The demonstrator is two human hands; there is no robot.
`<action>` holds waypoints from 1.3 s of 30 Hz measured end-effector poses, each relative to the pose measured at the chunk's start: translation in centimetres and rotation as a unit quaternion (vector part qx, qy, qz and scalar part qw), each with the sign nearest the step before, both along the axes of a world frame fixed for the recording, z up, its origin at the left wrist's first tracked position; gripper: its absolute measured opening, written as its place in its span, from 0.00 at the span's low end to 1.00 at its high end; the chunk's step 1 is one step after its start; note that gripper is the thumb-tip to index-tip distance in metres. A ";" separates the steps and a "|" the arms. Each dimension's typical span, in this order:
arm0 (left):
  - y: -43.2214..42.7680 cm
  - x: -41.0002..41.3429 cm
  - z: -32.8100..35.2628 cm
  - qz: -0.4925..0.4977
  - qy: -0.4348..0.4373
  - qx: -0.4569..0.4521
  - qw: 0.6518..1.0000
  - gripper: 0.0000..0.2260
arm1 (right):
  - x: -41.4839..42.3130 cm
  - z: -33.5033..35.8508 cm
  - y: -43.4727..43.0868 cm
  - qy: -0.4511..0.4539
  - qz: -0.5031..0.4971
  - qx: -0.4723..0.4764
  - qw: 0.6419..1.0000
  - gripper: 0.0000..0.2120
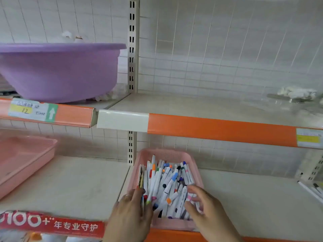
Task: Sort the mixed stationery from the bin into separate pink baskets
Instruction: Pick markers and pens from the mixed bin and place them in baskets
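Your left hand point(130, 212) sits at the near left corner of the pink basket point(167, 151). Its fingers are straight and relaxed, lying against a thin flat pack point(141, 175) that stands on edge along the basket's left wall. Your right hand point(206, 210) is over the basket's near right corner, fingers bent and spread on the markers point(167, 182). Whether it actually grips one, you cannot tell from this view. The markers, white-bodied with coloured caps, are piled inside the basket. Left of the basket, well apart on the same shelf point(78, 186), is a second pink basket point(26, 158). Right of it, a few loose pens point(309, 190) lie on the shelf. Above and to its left, on the upper shelf, stands a purple basin point(59, 72). A red banner point(52, 223) runs along the shelf edge to the basket's near left.
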State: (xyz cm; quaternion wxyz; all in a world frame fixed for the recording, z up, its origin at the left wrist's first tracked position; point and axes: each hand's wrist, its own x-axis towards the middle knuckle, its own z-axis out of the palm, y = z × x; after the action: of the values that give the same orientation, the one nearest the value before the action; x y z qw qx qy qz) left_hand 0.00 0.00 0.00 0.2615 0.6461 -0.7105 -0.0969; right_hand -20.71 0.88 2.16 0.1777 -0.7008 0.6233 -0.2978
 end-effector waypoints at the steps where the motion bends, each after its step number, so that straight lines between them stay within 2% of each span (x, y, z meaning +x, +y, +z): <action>1: -1.1 0.0 0.0 -0.005 0.012 0.005 1.000 0.18 | 0.3 -0.2 -0.9 -0.001 0.004 0.014 1.000 0.21; 6: -4.4 -0.6 0.7 -0.030 -0.002 0.075 0.997 0.11 | 2.9 -0.5 -3.9 0.024 -0.029 0.041 0.998 0.19; 9: -5.9 -0.5 0.2 -0.032 -0.049 0.077 0.995 0.12 | 4.2 -0.4 -5.2 0.110 -0.092 0.056 0.988 0.13; 13: -7.5 -0.8 -0.7 -0.039 -0.094 0.069 0.992 0.14 | 5.7 -1.8 -7.0 0.122 -0.124 0.088 0.981 0.17; 17: -8.6 -0.8 -1.5 -0.030 -0.068 0.052 0.996 0.11 | 6.5 -3.3 -8.1 0.139 -0.180 0.069 0.971 0.22; 19: -8.8 -0.7 -1.7 -0.022 -0.051 0.035 0.998 0.08 | 6.7 -3.7 -8.3 0.135 -0.188 0.053 0.971 0.20; 22: -8.6 -0.6 -1.6 -0.009 -0.007 0.036 0.999 0.09 | 6.7 -3.8 -8.3 0.131 -0.179 0.053 0.974 0.15; 24: -8.5 -0.4 -1.6 -0.008 0.028 0.034 0.999 0.12 | 6.7 -3.5 -8.1 0.120 -0.177 0.056 0.975 0.16; 28: -8.9 -0.1 -1.6 -0.008 0.059 0.042 0.997 0.28 | 6.7 -3.6 -8.2 0.123 -0.189 0.059 0.973 0.17; 30: -9.3 -0.2 -1.7 -0.022 0.091 0.067 0.993 0.32 | 6.7 -4.0 -8.2 0.139 -0.195 0.051 0.970 0.17; 34: -9.7 -0.1 -1.9 -0.063 0.113 0.094 0.987 0.24 | 6.8 -4.5 -8.1 0.158 -0.199 0.032 0.967 0.18; 39: -10.0 0.1 -2.7 -0.109 0.168 0.056 0.978 0.13 | 6.0 -5.7 -8.7 0.092 -0.233 0.015 0.968 0.14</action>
State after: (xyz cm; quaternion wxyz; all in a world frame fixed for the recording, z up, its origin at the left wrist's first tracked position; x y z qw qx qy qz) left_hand 0.05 -9.97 -2.67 0.3287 0.5527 -0.7161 -0.2714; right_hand -14.72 -7.86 -3.52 0.0555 -0.5577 0.7877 -0.2557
